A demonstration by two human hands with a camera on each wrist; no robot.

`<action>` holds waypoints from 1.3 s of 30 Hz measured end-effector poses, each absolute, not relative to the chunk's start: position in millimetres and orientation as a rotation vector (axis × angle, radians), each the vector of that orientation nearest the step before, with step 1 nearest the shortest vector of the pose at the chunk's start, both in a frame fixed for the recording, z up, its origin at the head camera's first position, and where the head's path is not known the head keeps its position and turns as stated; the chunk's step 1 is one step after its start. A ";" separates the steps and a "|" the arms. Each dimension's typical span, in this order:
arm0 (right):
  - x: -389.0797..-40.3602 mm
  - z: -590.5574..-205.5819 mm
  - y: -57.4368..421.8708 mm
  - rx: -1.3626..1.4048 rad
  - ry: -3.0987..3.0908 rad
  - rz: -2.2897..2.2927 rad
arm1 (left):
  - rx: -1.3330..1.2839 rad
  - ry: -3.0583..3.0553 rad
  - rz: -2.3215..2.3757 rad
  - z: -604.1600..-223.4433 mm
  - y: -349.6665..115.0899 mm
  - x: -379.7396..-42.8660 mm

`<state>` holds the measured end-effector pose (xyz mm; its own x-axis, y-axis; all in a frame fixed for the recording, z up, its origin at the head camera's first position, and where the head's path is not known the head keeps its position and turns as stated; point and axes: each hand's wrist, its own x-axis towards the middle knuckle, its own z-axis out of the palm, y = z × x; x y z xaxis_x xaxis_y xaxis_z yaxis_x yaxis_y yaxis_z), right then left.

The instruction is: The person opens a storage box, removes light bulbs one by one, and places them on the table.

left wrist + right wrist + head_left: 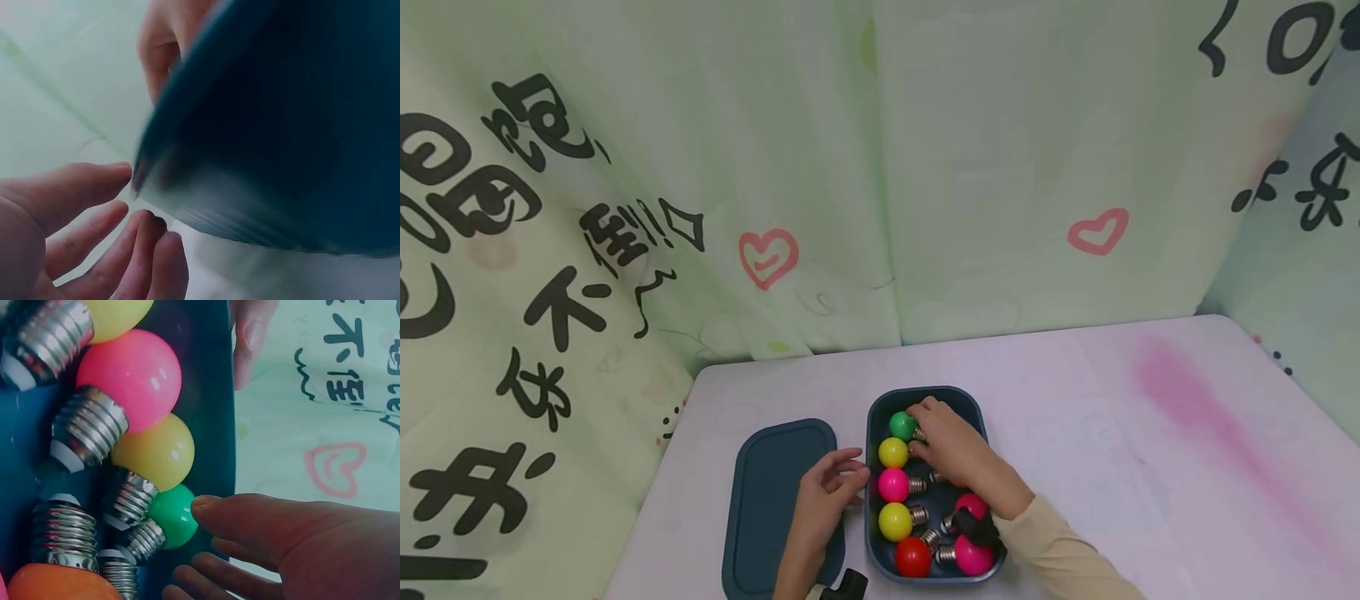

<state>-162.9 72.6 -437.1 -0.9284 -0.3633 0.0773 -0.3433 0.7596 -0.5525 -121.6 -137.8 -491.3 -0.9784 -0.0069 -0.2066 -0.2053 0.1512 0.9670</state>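
A dark blue box [871,533] holds several coloured light bulbs with metal screw bases. My right hand [953,446] reaches into its far part. In the right wrist view, the thumb is at the green bulb [174,515], with the other fingers extended beside it; whether they touch it I cannot tell. Below the green one, the left column has a yellow bulb [892,452], a pink bulb [893,485], another yellow bulb [895,522] and a red bulb [913,557]. My left hand [826,496] stands at the box's left wall, fingers loosely bent, holding nothing.
A dark blue lid [775,492] lies flat to the left of the box, partly under my left forearm. Pink bulbs [973,556] lie on the box's right side, partly behind a black wrist device. A printed curtain [985,167] hangs behind the whitish-pink table [1112,467].
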 end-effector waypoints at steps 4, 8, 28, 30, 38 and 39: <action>-167.7 -438.3 72.5 -0.575 2.913 -0.869 | -0.195 2.239 1.936 -493.4 -136.3 -121.4; -172.5 -440.2 71.4 -0.558 2.902 -0.853 | -0.194 2.209 1.960 -493.2 -135.2 -121.0; -183.8 -453.4 64.9 -0.549 2.885 -0.814 | -0.249 2.161 1.975 -494.3 -134.3 -121.3; -184.6 -454.2 64.1 -0.539 2.880 -0.813 | -0.251 2.156 1.978 -494.7 -134.6 -121.2; -191.1 -457.4 63.0 -0.497 2.842 -0.812 | -0.269 2.144 1.994 -496.2 -135.7 -122.1; -192.1 -457.7 63.3 -0.495 2.838 -0.816 | -0.271 2.145 1.994 -496.3 -135.8 -122.1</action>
